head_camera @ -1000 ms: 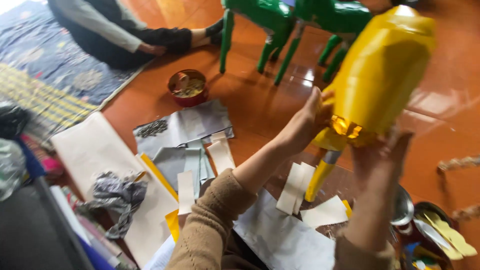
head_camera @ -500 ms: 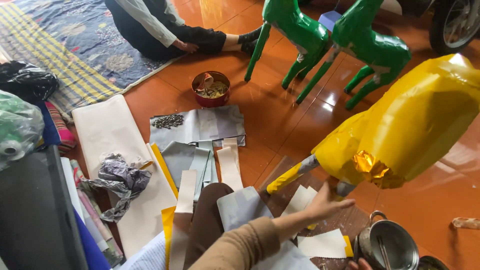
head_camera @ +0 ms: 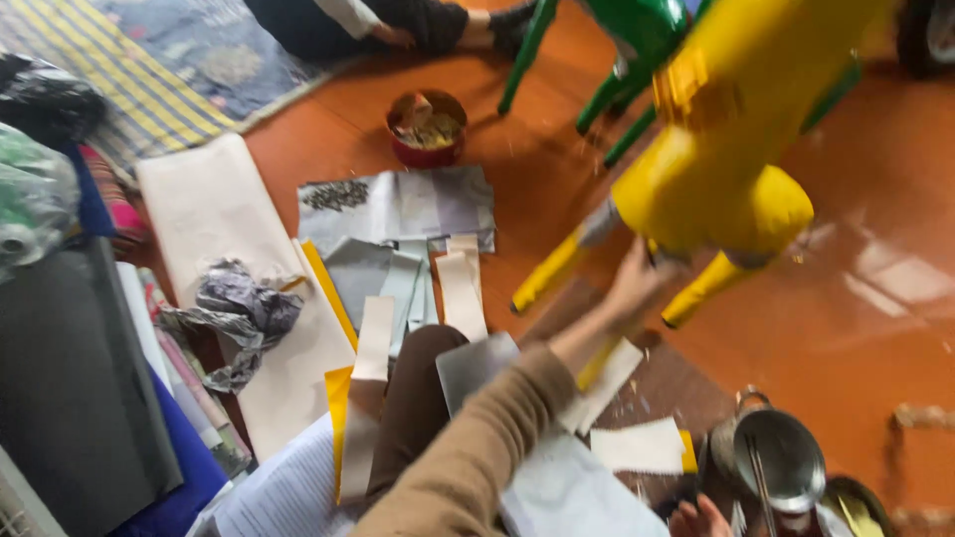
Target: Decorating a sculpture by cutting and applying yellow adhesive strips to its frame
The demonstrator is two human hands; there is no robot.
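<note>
A large yellow paper-covered animal figure (head_camera: 726, 149) hangs tilted over the orange floor, its yellow legs pointing down and to the left. My left hand (head_camera: 632, 288), in a brown sleeve, reaches up from the bottom centre. It grips the figure's underside between the legs. Only the fingertips of my right hand (head_camera: 696, 519) show at the bottom edge, beside a metal bowl (head_camera: 781, 457); what they hold is hidden. White paper strips (head_camera: 463, 288) and grey sheets (head_camera: 398, 204) lie on the floor below my arm.
Green animal figures (head_camera: 637, 40) stand behind the yellow one. A red bowl (head_camera: 426, 149) sits near the grey sheets. Another person (head_camera: 378, 20) sits at the top beside a patterned rug (head_camera: 149, 70). Crumpled grey paper (head_camera: 239, 308) lies on a cream sheet (head_camera: 209, 209).
The yellow figure has swung up from a low slant at the right to a steeper tilt higher in view. My left hand rose from the floor papers to its underside.
</note>
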